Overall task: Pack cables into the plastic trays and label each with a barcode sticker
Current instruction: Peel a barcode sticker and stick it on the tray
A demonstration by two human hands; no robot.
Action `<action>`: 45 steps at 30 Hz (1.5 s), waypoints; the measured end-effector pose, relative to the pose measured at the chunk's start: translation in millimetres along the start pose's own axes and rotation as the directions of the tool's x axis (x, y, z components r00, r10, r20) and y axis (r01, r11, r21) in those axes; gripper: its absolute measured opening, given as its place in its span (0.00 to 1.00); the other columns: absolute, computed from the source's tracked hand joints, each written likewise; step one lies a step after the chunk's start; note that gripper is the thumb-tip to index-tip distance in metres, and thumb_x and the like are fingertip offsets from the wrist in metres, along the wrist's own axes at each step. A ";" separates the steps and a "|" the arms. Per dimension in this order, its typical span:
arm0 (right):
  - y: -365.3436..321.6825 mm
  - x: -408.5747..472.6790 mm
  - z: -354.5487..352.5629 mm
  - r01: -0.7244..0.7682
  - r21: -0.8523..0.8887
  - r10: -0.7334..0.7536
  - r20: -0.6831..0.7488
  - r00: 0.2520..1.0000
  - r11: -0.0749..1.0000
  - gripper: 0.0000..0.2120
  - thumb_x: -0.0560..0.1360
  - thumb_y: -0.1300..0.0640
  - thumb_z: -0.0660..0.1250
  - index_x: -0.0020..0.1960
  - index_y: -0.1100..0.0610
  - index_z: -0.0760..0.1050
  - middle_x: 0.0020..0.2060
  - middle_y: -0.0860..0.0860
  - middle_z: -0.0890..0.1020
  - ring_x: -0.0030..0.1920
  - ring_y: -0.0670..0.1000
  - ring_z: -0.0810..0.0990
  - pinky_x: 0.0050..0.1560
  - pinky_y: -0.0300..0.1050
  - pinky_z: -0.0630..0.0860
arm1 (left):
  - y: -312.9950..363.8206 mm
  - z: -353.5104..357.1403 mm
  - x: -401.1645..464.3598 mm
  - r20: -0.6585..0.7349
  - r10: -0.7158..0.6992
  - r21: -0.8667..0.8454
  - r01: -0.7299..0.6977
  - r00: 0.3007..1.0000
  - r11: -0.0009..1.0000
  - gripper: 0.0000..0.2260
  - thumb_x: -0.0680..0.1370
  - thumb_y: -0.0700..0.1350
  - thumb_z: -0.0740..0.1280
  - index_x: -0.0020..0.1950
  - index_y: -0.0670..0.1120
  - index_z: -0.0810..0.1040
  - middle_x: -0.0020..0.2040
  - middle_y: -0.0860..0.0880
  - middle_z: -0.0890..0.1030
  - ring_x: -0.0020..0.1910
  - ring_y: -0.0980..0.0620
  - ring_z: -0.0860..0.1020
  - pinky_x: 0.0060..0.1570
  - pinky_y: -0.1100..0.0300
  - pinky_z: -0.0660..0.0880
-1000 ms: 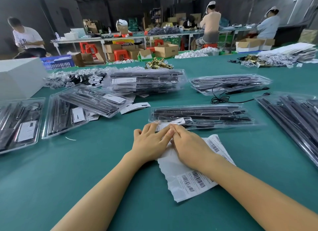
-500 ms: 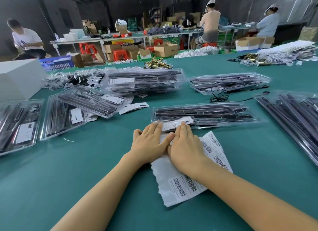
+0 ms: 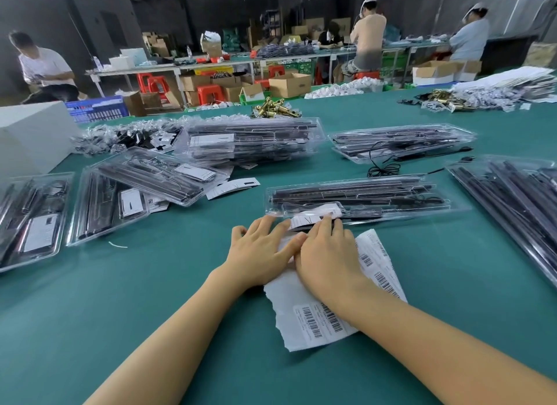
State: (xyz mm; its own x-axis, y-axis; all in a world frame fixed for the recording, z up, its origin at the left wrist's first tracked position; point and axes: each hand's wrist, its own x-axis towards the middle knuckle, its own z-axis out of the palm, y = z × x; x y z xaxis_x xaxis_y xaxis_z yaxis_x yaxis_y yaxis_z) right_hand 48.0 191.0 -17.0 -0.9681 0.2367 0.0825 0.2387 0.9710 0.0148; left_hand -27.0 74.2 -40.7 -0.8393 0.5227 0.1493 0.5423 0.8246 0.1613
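Observation:
A white sheet of barcode stickers [image 3: 313, 317] lies on the green table in front of me. My left hand [image 3: 259, 253] and my right hand [image 3: 327, 253] lie side by side on its far end, fingers fairly straight, fingertips close together. What the fingertips do to the sheet is hidden. Just beyond them lies a long clear plastic tray [image 3: 361, 196] packed with black cables, a white card [image 3: 313, 216] at its near left corner.
Closed trays lie at the left [image 3: 108, 205] and far left [image 3: 30, 223], a stack of trays [image 3: 250, 139] behind, another [image 3: 401, 139] with a loose black cable [image 3: 382, 169], and long trays at the right [image 3: 518, 199]. A white box [image 3: 30, 133] stands far left. People work at tables behind.
Both hands slid a little nearer me along the sticker sheet, and the sheet shifted slightly. The tray in front sits a bit farther right in view.

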 end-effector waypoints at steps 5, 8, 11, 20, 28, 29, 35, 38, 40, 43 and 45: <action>21.3 1.0 -12.8 0.120 -0.032 -0.124 -0.323 0.938 0.992 0.07 0.66 0.60 0.72 0.43 0.59 0.77 0.39 0.55 0.80 0.40 0.56 0.78 0.41 0.46 0.69 | 3.5 -0.1 -2.4 -0.024 -0.014 0.014 0.014 1.000 1.000 0.39 0.69 0.74 0.36 0.74 0.60 0.59 0.70 0.56 0.62 0.71 0.57 0.56 0.56 0.57 0.51; 41.2 13.9 -17.0 0.147 0.041 -0.112 -0.455 0.884 0.988 0.09 0.63 0.65 0.75 0.41 0.60 0.77 0.38 0.56 0.78 0.38 0.58 0.77 0.36 0.48 0.71 | 6.1 -1.5 -1.5 -0.042 -0.023 0.010 0.023 0.999 1.000 0.40 0.68 0.75 0.34 0.74 0.60 0.60 0.71 0.56 0.61 0.71 0.56 0.57 0.54 0.57 0.51; 56.4 28.1 -9.6 0.260 0.147 -0.194 -0.357 0.914 0.954 0.14 0.77 0.55 0.67 0.61 0.56 0.77 0.56 0.52 0.80 0.57 0.55 0.77 0.54 0.50 0.73 | 6.6 -0.3 -2.8 -0.047 -0.035 0.011 0.036 0.998 0.999 0.41 0.69 0.73 0.33 0.73 0.57 0.61 0.71 0.55 0.62 0.71 0.55 0.58 0.58 0.56 0.53; 63.1 35.5 -2.1 0.315 0.225 -0.225 -0.350 0.909 0.922 0.13 0.81 0.54 0.60 0.58 0.56 0.80 0.50 0.53 0.83 0.50 0.56 0.81 0.49 0.52 0.76 | -0.7 -17.1 -15.5 -0.294 0.103 -0.210 -0.169 0.950 0.963 0.17 0.82 0.54 0.56 0.47 0.48 0.81 0.49 0.51 0.82 0.46 0.47 0.78 0.44 0.53 0.76; 63.2 36.7 0.7 0.334 0.133 -0.274 -0.338 0.900 0.933 0.15 0.82 0.52 0.53 0.55 0.51 0.78 0.49 0.47 0.80 0.47 0.50 0.78 0.46 0.45 0.74 | -11.2 -24.6 -9.6 -0.399 -0.371 -0.541 0.111 0.838 0.833 0.05 0.78 0.42 0.64 0.45 0.43 0.77 0.42 0.48 0.80 0.38 0.48 0.78 0.44 0.54 0.75; 63.3 36.6 0.9 0.337 0.136 -0.276 -0.339 0.900 0.932 0.15 0.82 0.52 0.53 0.55 0.52 0.79 0.49 0.47 0.80 0.47 0.51 0.78 0.46 0.45 0.74 | -13.3 -23.7 -7.1 -0.261 -0.443 -0.659 0.177 0.857 0.731 0.05 0.78 0.42 0.63 0.49 0.43 0.77 0.44 0.47 0.80 0.40 0.49 0.81 0.48 0.53 0.77; 65.7 38.5 -0.1 0.340 0.096 -0.303 -0.278 0.911 0.935 0.19 0.78 0.42 0.60 0.60 0.52 0.77 0.55 0.49 0.79 0.55 0.52 0.77 0.53 0.46 0.75 | -16.4 -31.2 1.4 0.199 -0.433 -0.949 0.284 0.879 0.139 0.14 0.77 0.37 0.68 0.61 0.37 0.72 0.52 0.39 0.81 0.42 0.50 0.82 0.47 0.62 0.79; 64.3 36.8 -1.2 0.355 0.092 -0.301 -0.362 0.882 0.930 0.14 0.77 0.47 0.64 0.56 0.54 0.80 0.53 0.49 0.81 0.52 0.53 0.78 0.50 0.46 0.75 | -14.6 -42.2 0.7 0.259 -0.428 -0.959 0.285 0.866 -0.004 0.11 0.76 0.38 0.70 0.54 0.33 0.76 0.46 0.39 0.81 0.35 0.53 0.80 0.35 0.68 0.77; 64.1 34.3 -2.6 0.416 0.118 -0.301 -0.520 0.799 0.902 0.08 0.73 0.55 0.71 0.49 0.59 0.82 0.46 0.53 0.84 0.46 0.57 0.82 0.45 0.49 0.78 | -8.7 -46.8 1.3 0.322 -0.398 -0.946 0.312 0.859 -0.093 0.07 0.76 0.40 0.70 0.47 0.35 0.77 0.37 0.42 0.81 0.29 0.56 0.77 0.31 0.68 0.76; 61.6 32.0 -0.9 0.526 0.087 -0.330 -0.689 0.645 0.846 0.09 0.67 0.66 0.75 0.47 0.63 0.83 0.42 0.56 0.85 0.41 0.58 0.84 0.39 0.51 0.81 | 1.7 -50.3 2.1 0.370 -0.351 -0.929 0.352 0.861 -0.116 0.08 0.79 0.41 0.66 0.45 0.37 0.76 0.29 0.46 0.80 0.25 0.53 0.78 0.28 0.65 0.77; 58.3 33.1 0.2 0.570 0.043 -0.371 -0.718 0.589 0.821 0.13 0.67 0.69 0.74 0.51 0.63 0.83 0.45 0.57 0.85 0.44 0.58 0.84 0.43 0.51 0.81 | 4.8 -54.0 2.1 0.383 -0.325 -0.923 0.351 0.864 -0.155 0.07 0.79 0.40 0.65 0.45 0.36 0.75 0.28 0.45 0.80 0.25 0.52 0.79 0.27 0.64 0.77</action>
State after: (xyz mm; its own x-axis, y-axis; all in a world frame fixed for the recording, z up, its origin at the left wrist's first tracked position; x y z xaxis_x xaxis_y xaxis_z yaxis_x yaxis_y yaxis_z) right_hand 29.8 255.5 -13.6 -0.6038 -0.2456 0.7583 -0.3588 0.9333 0.0166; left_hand -24.0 67.5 13.1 -0.9168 0.2664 -0.2974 -0.3429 -0.1439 0.9283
